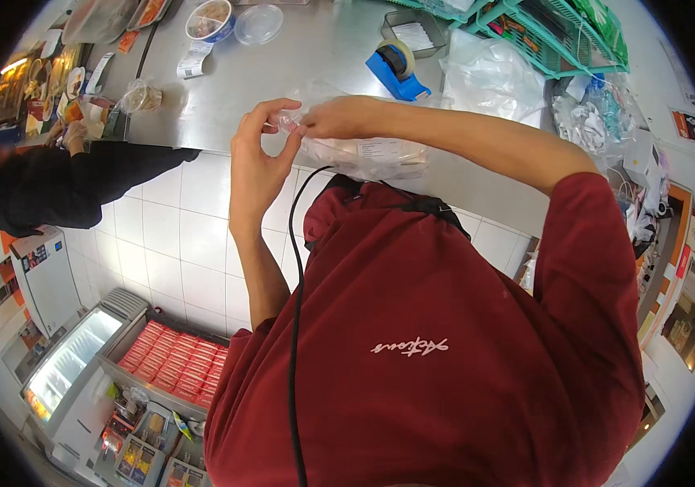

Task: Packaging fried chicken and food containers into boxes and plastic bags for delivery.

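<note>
A clear plastic bag (353, 159) lies at the near edge of the steel counter, with packed food and a label bearing print showing through it. My left hand (268, 137) pinches the gathered end of the bag between thumb and fingers. Beside it, my right hand (338, 119) grips the same gathered plastic, its fingertips partly hidden, with the forearm reaching across above the bag. Just beyond the bag stands a blue tape dispenser (397, 73) with a roll of tape. A printed paper slip (194, 59) lies further left.
At the back are a bowl of food (208, 21), a clear lid (258, 24), a container of white sticks (413, 35) and green plastic baskets (548, 36). A stack of clear bags (493, 76) lies right. A small wrapped item (140, 97) sits left, near a co-worker's gloved hand (75, 135).
</note>
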Motion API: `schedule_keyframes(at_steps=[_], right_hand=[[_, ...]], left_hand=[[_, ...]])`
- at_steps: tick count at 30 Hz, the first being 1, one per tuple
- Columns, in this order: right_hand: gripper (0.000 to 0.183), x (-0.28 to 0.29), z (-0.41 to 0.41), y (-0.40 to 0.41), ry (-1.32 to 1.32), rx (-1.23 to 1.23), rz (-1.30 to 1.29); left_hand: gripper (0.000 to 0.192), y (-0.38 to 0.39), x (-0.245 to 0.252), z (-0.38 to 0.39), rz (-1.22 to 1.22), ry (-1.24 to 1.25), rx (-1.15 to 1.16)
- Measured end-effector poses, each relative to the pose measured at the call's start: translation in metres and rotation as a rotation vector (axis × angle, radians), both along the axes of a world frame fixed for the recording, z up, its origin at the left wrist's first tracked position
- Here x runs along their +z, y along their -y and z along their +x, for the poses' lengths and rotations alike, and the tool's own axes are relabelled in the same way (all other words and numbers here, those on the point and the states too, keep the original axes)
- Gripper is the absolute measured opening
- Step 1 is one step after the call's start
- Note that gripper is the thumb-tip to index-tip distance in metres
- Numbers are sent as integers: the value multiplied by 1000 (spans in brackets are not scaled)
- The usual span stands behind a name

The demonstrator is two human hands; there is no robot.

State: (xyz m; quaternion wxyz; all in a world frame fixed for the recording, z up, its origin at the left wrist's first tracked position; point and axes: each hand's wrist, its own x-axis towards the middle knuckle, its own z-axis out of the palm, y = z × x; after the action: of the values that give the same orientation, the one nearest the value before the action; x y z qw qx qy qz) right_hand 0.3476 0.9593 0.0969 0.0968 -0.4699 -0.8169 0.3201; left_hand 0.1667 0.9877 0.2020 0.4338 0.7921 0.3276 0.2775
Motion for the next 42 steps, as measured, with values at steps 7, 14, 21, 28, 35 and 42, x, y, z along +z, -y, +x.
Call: schedule_keyframes(at_steps=[7,14,21,28,35,42], right_hand=[[17,10,-14,-12,311,210,-87],[25,88,46,68,59,-154,-52],[33,46,21,59,41,-226,-53],[35,-64,-25,6,120,-39,183],[29,-13,-32,24,217,31,-103],[21,-4,-35,43,154,-13,-143]], left_hand=[[28,5,1,4,19,-21,40],[25,9,6,2,-103,29,96],[25,7,11,6,-134,82,58],[27,7,7,7,-9,-14,-9],[46,-1,-61,2,175,-388,177],[59,-31,-102,17,-14,-733,-22]])
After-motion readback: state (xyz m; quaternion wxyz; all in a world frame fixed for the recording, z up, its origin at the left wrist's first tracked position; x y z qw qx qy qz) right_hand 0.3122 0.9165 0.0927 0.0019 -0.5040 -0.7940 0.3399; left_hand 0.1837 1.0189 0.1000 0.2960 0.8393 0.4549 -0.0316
